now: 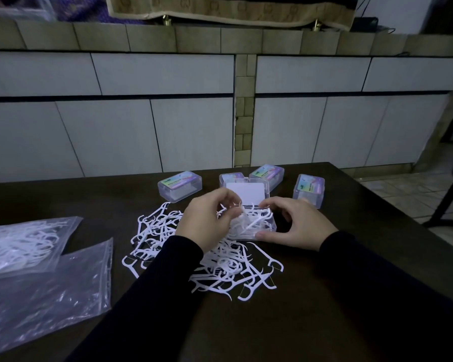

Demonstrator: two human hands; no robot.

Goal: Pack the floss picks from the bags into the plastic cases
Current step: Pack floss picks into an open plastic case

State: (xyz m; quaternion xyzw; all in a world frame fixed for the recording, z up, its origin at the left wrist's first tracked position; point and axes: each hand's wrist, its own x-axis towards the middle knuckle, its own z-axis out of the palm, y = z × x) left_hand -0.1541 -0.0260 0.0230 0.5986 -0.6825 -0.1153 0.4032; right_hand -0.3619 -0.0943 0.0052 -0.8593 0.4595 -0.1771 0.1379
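Gripping the open case (256, 226) from its right side, the right hand (297, 227) has its thumb along the case's near wall and its fingers curled over the far rim by the hinge. The left hand (207, 220) hovers over the case's left half with fingers curled down onto the floss picks (249, 222) already inside, pinching a few of them. The case's lid (243, 192) stands raised behind, its white inner face toward the camera. A loose heap of floss picks (220, 267) spreads over the dark table (351, 296) around and in front of the case, near the table's middle. Four closed cases (179, 186) with coloured labels stand in a row toward the far edge. At the left edge lie two clear bags, one with picks inside (24, 246), and a flatter bag (63, 291) nearer the front, partly overlapped by it. Both forearms wear dark sleeves (377, 278).
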